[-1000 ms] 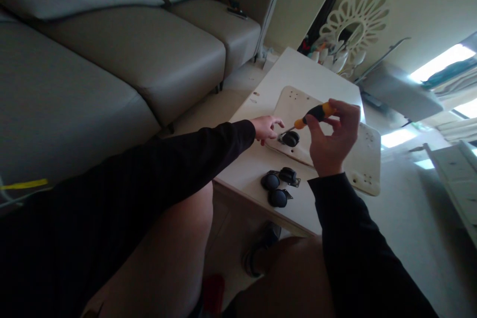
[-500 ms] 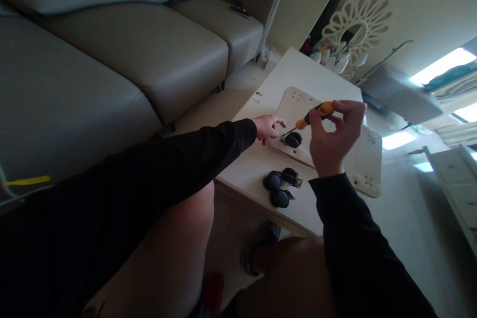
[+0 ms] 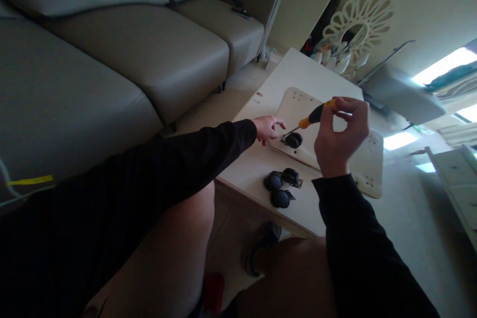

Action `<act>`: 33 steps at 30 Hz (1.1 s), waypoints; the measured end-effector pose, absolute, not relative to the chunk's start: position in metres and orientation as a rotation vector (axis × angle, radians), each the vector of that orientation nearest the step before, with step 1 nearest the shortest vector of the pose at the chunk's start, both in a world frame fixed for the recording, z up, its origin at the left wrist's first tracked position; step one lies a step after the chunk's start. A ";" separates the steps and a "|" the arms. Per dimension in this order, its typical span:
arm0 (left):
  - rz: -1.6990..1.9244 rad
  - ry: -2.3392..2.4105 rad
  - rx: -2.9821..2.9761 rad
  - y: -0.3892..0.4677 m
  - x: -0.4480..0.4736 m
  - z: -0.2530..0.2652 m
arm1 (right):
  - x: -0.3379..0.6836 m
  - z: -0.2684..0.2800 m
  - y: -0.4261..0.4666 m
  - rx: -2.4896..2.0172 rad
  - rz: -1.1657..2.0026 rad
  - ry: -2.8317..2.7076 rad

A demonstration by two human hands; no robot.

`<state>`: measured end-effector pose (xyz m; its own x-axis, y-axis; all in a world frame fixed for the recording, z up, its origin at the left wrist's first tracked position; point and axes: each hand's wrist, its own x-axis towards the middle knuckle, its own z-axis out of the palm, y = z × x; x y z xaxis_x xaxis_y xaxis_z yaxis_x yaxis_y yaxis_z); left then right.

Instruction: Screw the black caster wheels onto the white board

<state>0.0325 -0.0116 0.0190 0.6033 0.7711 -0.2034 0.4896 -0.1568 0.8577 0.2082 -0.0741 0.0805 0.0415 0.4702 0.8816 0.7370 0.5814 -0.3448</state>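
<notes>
My right hand (image 3: pixel 342 135) grips the rear end of a yellow and black screwdriver (image 3: pixel 315 115) by the fingertips. Its shaft slants down to the corner of a black caster wheel (image 3: pixel 294 140) on a white board (image 3: pixel 330 141); a screw there is too small to make out. My left hand (image 3: pixel 267 128) is beside that corner, index finger stretched out toward the shaft's tip and the other fingers partly curled. Whether it touches the caster's plate, I cannot tell. Several small holes show at the board's corners. Three loose black casters (image 3: pixel 280 198) lie on the white table (image 3: pixel 246 169) in front of the board.
A grey sofa (image 3: pixel 179 54) stands along the left. Small pieces (image 3: pixel 258 98) lie near the table's left edge. My legs and a shoe (image 3: pixel 257 253) are below the table's front edge. A white drawer cabinet (image 3: pixel 456 174) stands at the right.
My right hand has shifted slightly right and back toward the handle's end, exposing more of the black grip. My left hand and the casters stay in place.
</notes>
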 end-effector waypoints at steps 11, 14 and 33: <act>0.357 1.029 1.775 -0.008 0.033 0.015 | 0.212 0.076 -0.070 -0.946 -0.153 -1.606; 0.366 1.007 1.785 -0.004 0.033 0.011 | 0.212 0.076 -0.069 -0.989 -0.212 -1.510; 0.303 0.987 1.799 -0.005 0.032 0.014 | 0.209 0.068 -0.079 -0.894 -0.139 -1.716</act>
